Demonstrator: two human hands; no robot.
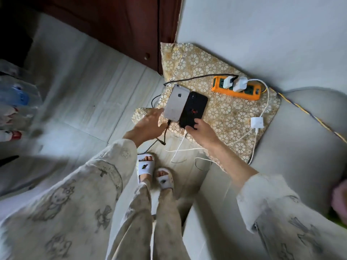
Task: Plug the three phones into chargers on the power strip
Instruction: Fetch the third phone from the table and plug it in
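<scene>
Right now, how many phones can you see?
2. A silver phone lies by the left hand; a black phone lies beside it, touched by the right hand. A third may be hidden.

Sleeves [78, 194]: loose, cream, printed with grey cartoon cats and bows | trousers [150, 222]: same cream printed cloth | slippers [145, 167]: white open-toed slides, each bearing a small dark charm

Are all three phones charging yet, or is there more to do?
Not yet. Two white chargers sit in the orange power strip. The silver phone has a black cable at its bottom and the black phone a white one; the left hand and right hand are at them. A third phone isn't visible, so that one seems left.
</scene>
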